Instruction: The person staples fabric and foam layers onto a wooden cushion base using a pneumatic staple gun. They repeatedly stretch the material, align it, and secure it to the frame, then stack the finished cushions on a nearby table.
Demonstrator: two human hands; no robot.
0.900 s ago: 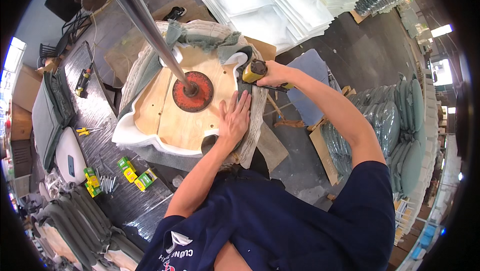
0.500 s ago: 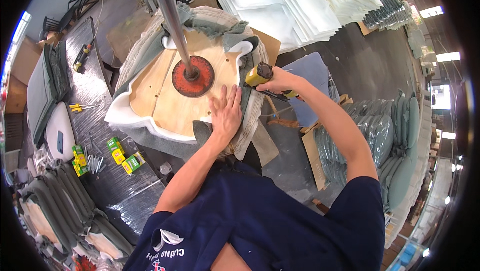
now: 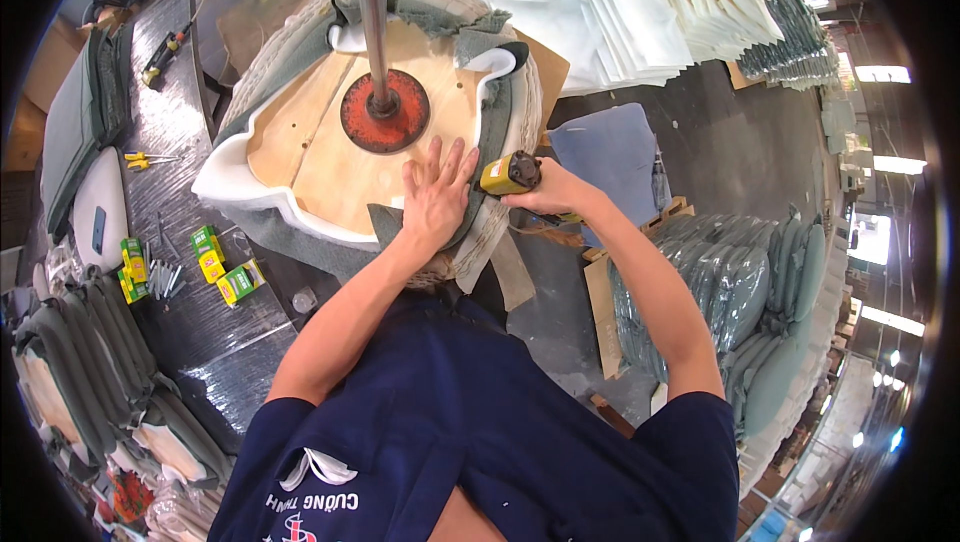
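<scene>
A plywood seat board (image 3: pixel 290 157) lies with its underside up, edged by white padding (image 3: pixel 235 187) and grey-green fabric (image 3: pixel 310 254). A round red press plate (image 3: pixel 410 127) on a metal rod (image 3: pixel 372 22) bears down on its middle. My left hand (image 3: pixel 435 202) rests flat on the board's near right part, fingers spread, beside the fabric edge. In my right hand (image 3: pixel 555 190) is a yellow and black staple gun (image 3: pixel 508 174), its head just right of my left fingertips, over the seat's right edge. The gun's nose is hidden, so I cannot tell whether it touches the fabric.
On the left, a plastic-wrapped table (image 3: pixel 235 367) carries yellow-green boxes (image 3: pixel 240 282), yellow-handled tools (image 3: pixel 140 160) and a phone (image 3: pixel 98 229). White sheets (image 3: pixel 590 17) are stacked at the back. Wrapped cushions (image 3: pixel 690 277) stand right, near a blue-grey pad (image 3: pixel 605 152).
The staple gun has turned and shifted slightly nearer along the seat's right edge. My left hand still presses the board, its fingers more spread. The whole view has shifted a little.
</scene>
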